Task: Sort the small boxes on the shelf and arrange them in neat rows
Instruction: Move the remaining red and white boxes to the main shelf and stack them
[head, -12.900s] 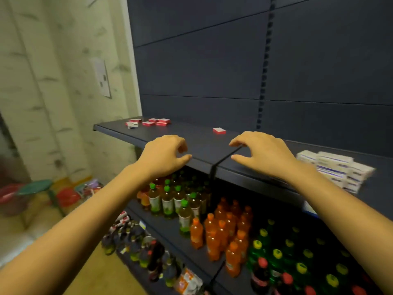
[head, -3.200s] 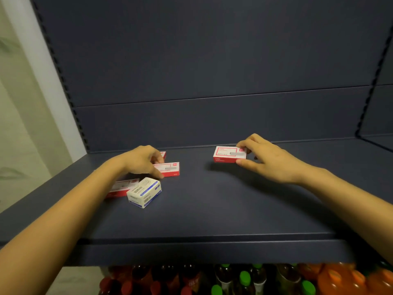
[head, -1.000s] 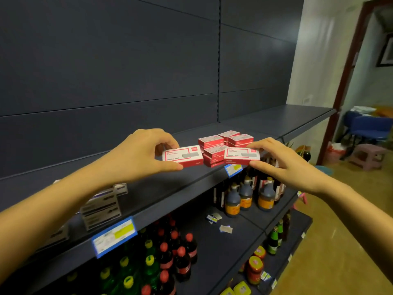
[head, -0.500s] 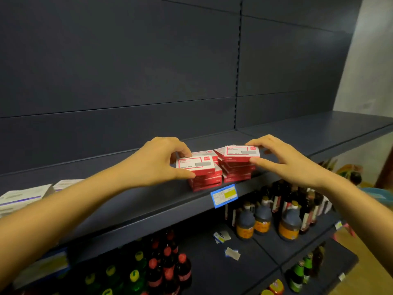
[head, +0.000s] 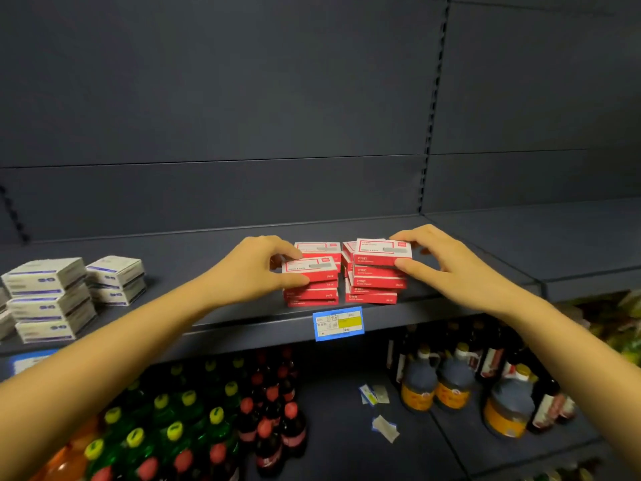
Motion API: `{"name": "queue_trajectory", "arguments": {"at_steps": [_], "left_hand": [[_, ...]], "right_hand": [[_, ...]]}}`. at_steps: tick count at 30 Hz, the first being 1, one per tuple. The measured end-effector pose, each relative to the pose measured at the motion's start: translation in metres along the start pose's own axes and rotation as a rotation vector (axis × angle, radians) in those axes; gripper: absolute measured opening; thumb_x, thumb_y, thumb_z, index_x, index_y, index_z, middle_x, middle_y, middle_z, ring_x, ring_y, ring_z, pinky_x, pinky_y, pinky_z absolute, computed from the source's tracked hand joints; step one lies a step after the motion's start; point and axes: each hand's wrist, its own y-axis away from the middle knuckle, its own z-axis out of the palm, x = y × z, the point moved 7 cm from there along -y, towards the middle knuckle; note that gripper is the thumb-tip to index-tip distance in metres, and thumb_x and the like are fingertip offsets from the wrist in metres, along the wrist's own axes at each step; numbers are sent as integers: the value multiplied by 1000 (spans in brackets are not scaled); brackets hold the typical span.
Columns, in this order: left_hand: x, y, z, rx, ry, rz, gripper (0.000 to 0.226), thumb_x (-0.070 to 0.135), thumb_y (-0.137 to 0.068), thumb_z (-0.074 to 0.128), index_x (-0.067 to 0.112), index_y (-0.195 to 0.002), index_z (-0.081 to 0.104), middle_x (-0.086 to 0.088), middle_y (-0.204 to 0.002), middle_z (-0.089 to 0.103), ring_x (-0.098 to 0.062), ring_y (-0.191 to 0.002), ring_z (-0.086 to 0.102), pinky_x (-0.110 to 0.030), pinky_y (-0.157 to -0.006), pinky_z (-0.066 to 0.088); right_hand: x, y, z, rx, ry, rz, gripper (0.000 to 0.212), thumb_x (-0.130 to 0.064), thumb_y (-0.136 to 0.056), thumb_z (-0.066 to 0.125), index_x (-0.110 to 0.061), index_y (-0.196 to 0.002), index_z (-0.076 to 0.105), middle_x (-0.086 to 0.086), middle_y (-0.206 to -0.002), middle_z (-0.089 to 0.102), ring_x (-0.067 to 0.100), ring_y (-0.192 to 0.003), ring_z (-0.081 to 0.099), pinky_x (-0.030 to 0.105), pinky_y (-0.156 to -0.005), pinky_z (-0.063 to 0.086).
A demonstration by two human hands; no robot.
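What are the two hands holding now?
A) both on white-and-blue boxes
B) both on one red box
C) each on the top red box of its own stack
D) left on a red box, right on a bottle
C: the left hand pinches the left top red box and the right hand pinches the right top red box, each at the top of a separate red stack. The white-and-blue boxes sit apart to the left.

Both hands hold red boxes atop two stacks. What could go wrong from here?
The right stack looks staggered, its boxes not flush; setting down the red box that the right hand pinches could topple it. Both it and the left stack, where the left hand grips a second red box, stand near the shelf's front edge; a nudged box might fall towards the bottles below.
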Motion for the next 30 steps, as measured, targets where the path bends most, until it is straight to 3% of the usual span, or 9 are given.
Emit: {"name": "queue_trajectory", "arguments": {"at_steps": [6, 9, 11, 17, 21, 24, 30], "left_hand": [[8, 6, -9, 61, -71, -33, 49, 32, -83, 64, 16, -128, 50, -1, -126, 56, -9, -102, 49, -23, -84, 41], [4, 11, -20, 88, -108, -61, 47, 36, -82, 63, 17, -124, 52, 1, -124, 56, -7, -100, 49, -21, -82, 39], [1, 18, -30, 121, -148, -75, 42, 37, -83, 61, 17, -120, 56, 1, -121, 58, -8, -99, 50, -21, -81, 39], [-14, 60, -65, 200, -309, -150, 37, 39, -85, 60, 17, -115, 59, 2, -116, 60, -14, -99, 54, -24, -77, 40], [-31, 99, -90, 234, -448, -243, 39, 39, -86, 59, 15, -117, 59, -2, -117, 61, -18, -104, 54, -28, -83, 41], [-49, 133, -108, 264, -522, -348, 39, 40, -87, 57, 15, -117, 59, -3, -116, 60, -21, -105, 53, -29, -79, 39], [-87, 205, -143, 287, -570, -513, 40, 44, -86, 55, 18, -117, 58, 0, -116, 60, -16, -105, 54, -34, -86, 47]], "right_hand": [[8, -4, 9, -5, 76, -19, 46, -38, -91, 48, -25, -134, 43, -3, -131, 48, 10, -121, 40, 22, -95, 34], [2, -6, 4, 34, 170, -49, 51, -41, -90, 48, -23, -138, 41, -3, -138, 43, 14, -127, 35, 31, -105, 34], [-10, -8, 0, 66, 202, -98, 52, -42, -90, 48, -23, -137, 41, -4, -140, 42, 15, -128, 35, 37, -107, 33], [-69, -26, 20, 70, 195, -283, 45, -37, -91, 51, -26, -134, 46, -6, -137, 45, 14, -124, 37, 37, -104, 35], [-115, -41, 53, 49, 179, -409, 40, -37, -91, 51, -24, -129, 51, -5, -131, 50, 20, -118, 43, 37, -99, 38], [-152, -52, 78, 18, 176, -506, 38, -36, -92, 51, -26, -128, 50, -7, -130, 49, 19, -117, 43, 32, -94, 37], [-227, -64, 127, -82, 139, -642, 39, -40, -93, 45, -31, -131, 44, -13, -131, 46, 10, -117, 42, 21, -81, 32]]}}
